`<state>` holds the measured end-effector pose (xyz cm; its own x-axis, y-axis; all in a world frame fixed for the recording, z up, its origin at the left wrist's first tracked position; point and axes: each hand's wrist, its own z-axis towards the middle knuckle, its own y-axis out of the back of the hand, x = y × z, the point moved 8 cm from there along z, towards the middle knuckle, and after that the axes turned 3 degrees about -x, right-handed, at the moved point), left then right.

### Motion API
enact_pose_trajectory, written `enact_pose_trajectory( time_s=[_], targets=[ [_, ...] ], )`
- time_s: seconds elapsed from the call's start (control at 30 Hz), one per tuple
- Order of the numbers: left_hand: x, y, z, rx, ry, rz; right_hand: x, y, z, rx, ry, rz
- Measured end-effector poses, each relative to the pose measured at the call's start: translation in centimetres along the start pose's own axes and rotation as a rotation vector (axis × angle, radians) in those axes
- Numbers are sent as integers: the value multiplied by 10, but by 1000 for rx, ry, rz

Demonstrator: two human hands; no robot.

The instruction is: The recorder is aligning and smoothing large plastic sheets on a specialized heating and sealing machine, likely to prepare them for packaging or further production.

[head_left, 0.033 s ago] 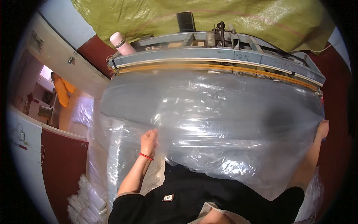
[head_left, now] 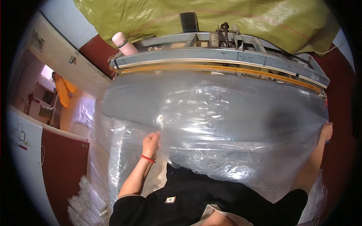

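A wide clear plastic sheet [head_left: 226,120] stretches in front of me from the long grey metal frame down toward my body. My left hand [head_left: 151,142], with a red bead bracelet [head_left: 148,158] at its wrist, is closed in a pinch on the sheet's near left edge. At the far right, my right hand [head_left: 326,132] is closed on the sheet's right edge, pulling it into folds that run toward the fingers. Both hands' fingertips are partly hidden. The film is smooth and taut near the frame, wrinkled and shiny closer to me.
The metal frame [head_left: 181,54] spans the back, with orange strips [head_left: 226,68] along its front. A pink bottle [head_left: 124,43] stands at its left end, before a yellow-green tarp [head_left: 151,17]. Bundled plastic [head_left: 88,203] lies lower left. An open doorway shows an orange garment [head_left: 63,92].
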<state>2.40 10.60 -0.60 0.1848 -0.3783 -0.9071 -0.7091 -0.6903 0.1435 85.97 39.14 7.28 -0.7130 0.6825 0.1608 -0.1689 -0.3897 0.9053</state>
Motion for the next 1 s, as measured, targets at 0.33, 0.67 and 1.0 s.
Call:
enact_pose_trajectory(
  time_s=[0.33,0.67,1.0],
  targets=[
    [-179,-109,-33,143,-1415,785,-8,-2,4,8,-45,31],
    [-166,-125,38,-82,-1092,961,-108,-58,61,61,-162,1138],
    [-172,-102,75,-176,-901,878,-123,-4,46,30,-176,1297]
  ],
)
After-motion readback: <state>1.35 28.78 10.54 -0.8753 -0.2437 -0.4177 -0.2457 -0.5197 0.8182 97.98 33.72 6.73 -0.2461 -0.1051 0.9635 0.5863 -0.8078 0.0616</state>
